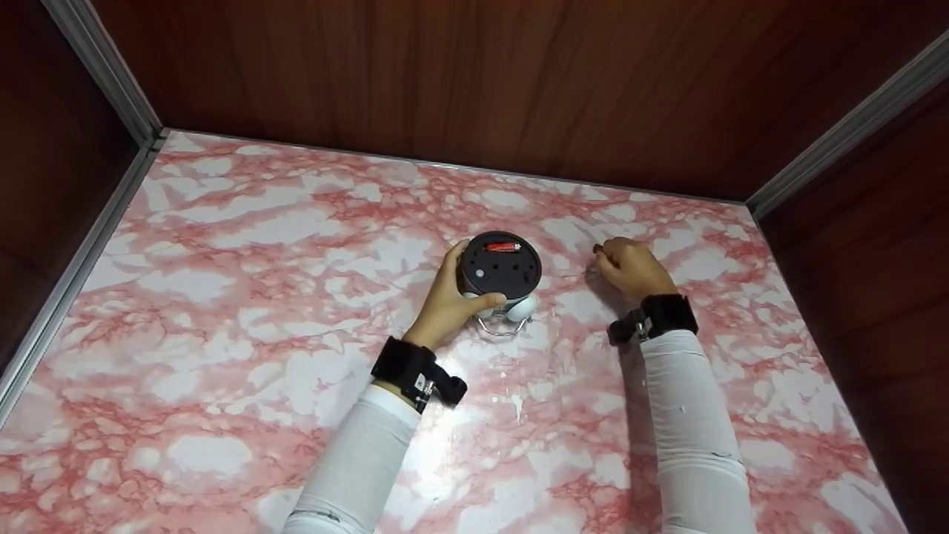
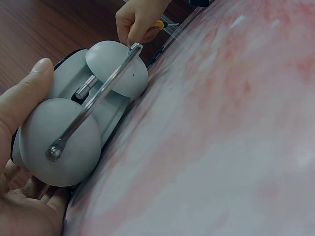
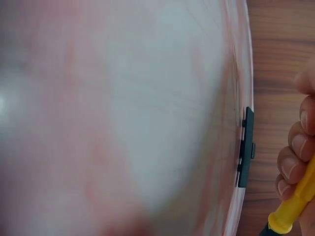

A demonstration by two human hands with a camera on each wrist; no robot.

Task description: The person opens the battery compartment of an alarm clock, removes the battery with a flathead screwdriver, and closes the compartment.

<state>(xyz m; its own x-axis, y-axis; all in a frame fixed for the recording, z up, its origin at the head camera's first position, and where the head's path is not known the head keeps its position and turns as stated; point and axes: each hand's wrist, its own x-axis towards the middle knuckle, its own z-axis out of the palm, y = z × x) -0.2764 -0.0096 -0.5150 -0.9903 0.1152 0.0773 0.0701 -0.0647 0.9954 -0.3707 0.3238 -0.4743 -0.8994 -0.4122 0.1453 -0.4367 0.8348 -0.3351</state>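
A twin-bell alarm clock (image 1: 504, 285) has its round black back turned up, and a red battery (image 1: 502, 247) shows in the slot there. My left hand (image 1: 445, 293) grips the clock from the left, thumb at the lower edge. In the left wrist view, the pale bells (image 2: 64, 142), a metal hammer (image 2: 86, 87) and the bar handle (image 2: 98, 96) face the camera. To the right of the clock, my right hand (image 1: 634, 265) holds a yellow-handled screwdriver (image 3: 295, 204) in curled fingers. In the right wrist view, a small black plastic cover (image 3: 246, 147) lies on the table near that hand.
The table (image 1: 311, 334) has a red and white marbled top. Dark wood-grain panels (image 1: 445, 81) rise at the back and both sides, with metal trim (image 1: 81, 259) along the left edge. Both forearms wear white sleeves and black wrist cameras.
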